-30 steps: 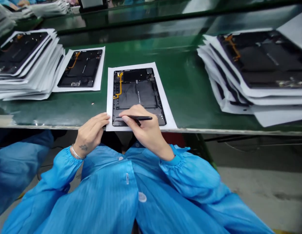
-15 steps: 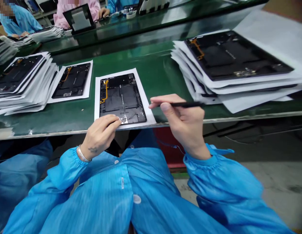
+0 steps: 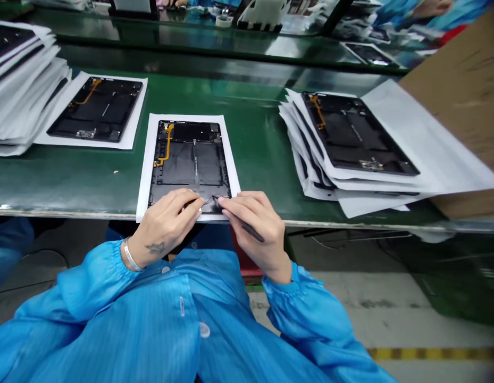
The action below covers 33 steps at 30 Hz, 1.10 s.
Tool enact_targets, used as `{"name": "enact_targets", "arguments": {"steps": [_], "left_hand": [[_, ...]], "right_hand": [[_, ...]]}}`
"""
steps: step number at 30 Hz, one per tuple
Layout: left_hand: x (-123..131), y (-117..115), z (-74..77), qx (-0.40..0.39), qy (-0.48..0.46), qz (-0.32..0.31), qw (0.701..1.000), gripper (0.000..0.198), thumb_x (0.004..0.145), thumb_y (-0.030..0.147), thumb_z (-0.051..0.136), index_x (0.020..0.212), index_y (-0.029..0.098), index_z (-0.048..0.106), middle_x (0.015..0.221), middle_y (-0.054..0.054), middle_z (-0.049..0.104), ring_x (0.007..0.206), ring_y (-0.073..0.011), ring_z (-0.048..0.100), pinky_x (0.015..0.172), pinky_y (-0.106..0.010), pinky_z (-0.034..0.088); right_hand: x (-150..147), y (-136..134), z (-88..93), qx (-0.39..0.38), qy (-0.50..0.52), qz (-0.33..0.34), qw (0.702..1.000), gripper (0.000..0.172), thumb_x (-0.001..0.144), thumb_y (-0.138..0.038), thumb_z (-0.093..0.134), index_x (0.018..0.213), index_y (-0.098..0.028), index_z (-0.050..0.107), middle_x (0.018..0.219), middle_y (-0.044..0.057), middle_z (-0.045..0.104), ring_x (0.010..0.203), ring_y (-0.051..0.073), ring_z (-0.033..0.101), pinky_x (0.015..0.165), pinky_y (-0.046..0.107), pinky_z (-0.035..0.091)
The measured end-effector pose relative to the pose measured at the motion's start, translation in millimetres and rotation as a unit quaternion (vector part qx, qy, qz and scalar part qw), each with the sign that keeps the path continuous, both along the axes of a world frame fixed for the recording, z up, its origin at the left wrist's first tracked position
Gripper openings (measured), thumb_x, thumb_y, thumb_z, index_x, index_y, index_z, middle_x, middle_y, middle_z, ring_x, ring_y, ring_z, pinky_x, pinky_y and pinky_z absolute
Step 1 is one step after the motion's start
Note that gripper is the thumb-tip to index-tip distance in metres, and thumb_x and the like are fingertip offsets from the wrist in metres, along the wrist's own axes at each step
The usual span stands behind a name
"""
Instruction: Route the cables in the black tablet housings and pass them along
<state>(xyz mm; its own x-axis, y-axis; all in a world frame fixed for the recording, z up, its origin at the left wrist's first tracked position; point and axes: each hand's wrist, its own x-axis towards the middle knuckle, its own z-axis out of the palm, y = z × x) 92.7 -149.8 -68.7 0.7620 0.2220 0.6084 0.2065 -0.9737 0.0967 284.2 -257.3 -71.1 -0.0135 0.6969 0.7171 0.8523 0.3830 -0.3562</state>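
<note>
An opened black tablet housing [image 3: 178, 159] with an orange ribbon cable [image 3: 167, 146] lies on a white sheet [image 3: 145, 175] at the bench's front edge. My left hand [image 3: 165, 221] is over its lower left part, fingers bent and close together by the small board there. Whatever those fingertips pinch is hidden. My right hand [image 3: 257, 226] grips a slim black pen-shaped tool [image 3: 252, 231], exact kind unclear, at the lower right of the housing. A thin dark wire or tip [image 3: 212, 199] shows between both hands' fingertips.
To the left, another tablet housing [image 3: 99, 109] lies on paper beside a tall stack of sheets [image 3: 29, 101]. A second stack of papers [image 3: 316, 178] with a tablet housing on top [image 3: 362, 135] stands right, by a cardboard panel [image 3: 462, 106]. Co-workers' sleeves [image 3: 456, 24] show across the bench.
My right hand has come left and down with the black tool, from beside the housing to its lower edge. My left hand stays at the lower edge. The view has turned right.
</note>
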Motion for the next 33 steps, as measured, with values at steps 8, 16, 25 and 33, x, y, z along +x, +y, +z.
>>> {"name": "enact_targets", "arguments": {"steps": [8,16,25,33], "left_hand": [[-2.0,-0.1,1.9,0.019,0.006,-0.018,1.0,0.026,0.093,0.013,0.064,0.117,0.006,0.067,0.114,-0.016,0.07,0.11,-0.03,0.067,0.097,-0.043,0.06],[0.5,0.0,3.6,0.07,0.012,-0.026,0.997,0.027,0.093,0.014,0.064,0.118,0.004,0.066,0.108,-0.017,0.072,0.101,-0.0332,0.07,0.079,-0.044,0.064],[0.8,-1.4,2.3,0.072,0.013,-0.022,0.997,0.027,0.093,0.014,0.064,0.118,0.004,0.066,0.108,-0.018,0.071,0.102,-0.0337,0.069,0.079,-0.043,0.062],[-0.2,-0.6,11.5,0.026,0.042,-0.025,0.998,0.027,0.097,0.018,0.057,0.12,0.005,0.064,0.106,-0.017,0.07,0.1,-0.0323,0.068,0.078,-0.045,0.063]], "right_hand": [[0.2,-9.7,-12.8,0.034,-0.04,-0.079,0.995,0.04,0.087,0.0,0.062,0.121,-0.021,0.069,0.098,0.007,0.075,0.098,0.023,0.064,0.087,0.041,0.058],[10.0,-9.0,7.8,-0.025,0.127,-0.08,0.988,0.025,0.093,-0.007,0.059,0.104,-0.024,0.072,0.094,0.004,0.071,0.093,0.02,0.065,0.082,0.039,0.055],[19.4,-2.9,20.0,-0.09,0.078,0.023,0.993,0.026,0.092,-0.006,0.061,0.107,-0.025,0.072,0.095,0.004,0.074,0.093,0.02,0.064,0.084,0.039,0.054],[8.4,4.8,22.4,-0.084,0.214,0.031,0.973,0.019,0.098,-0.017,0.056,0.099,-0.024,0.073,0.092,0.004,0.071,0.092,0.019,0.066,0.087,0.039,0.057]]}}
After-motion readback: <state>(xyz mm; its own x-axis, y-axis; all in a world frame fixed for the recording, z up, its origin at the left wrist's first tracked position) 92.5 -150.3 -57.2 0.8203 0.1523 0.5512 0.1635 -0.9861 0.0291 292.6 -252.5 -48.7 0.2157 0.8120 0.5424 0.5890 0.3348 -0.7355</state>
